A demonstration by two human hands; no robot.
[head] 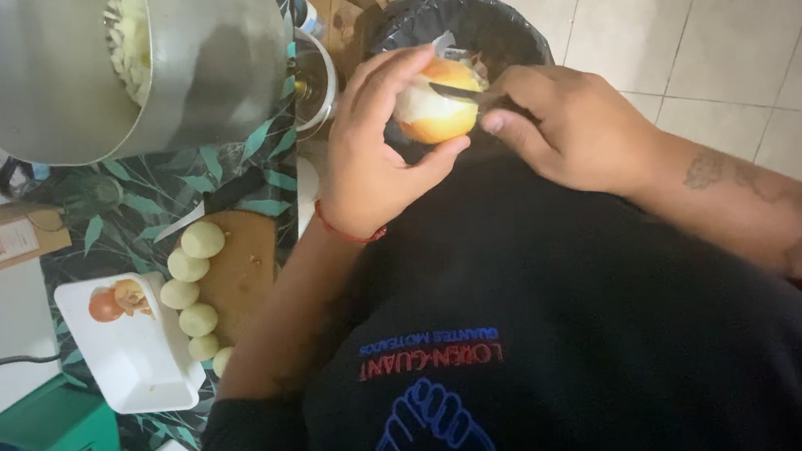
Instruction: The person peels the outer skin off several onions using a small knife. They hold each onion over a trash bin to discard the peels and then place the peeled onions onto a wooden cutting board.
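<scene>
Peeling: you are stripping skin from an onion (435, 106) over the black bin (499, 23).
Left hand (368, 154): fingers are clamping the onion.
Right hand (571, 125): closed on a knife (456, 93), blade touching onion.
Next, judged: turning the onion, keeping the thumb clear.

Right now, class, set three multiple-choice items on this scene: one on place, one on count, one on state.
1. Where is the onion held?
A over the bin
B on the board
C in the tray

2. How many peeled onions lie along the board?
A two
B six
C ten

3. What state is the held onion in?
A sliced
B unpeeled
C partly peeled

Key: A, the bin's black bag lies behind it; B, six pale bulbs in a row; C, white flesh beside orange skin, with the knife on it.
</scene>
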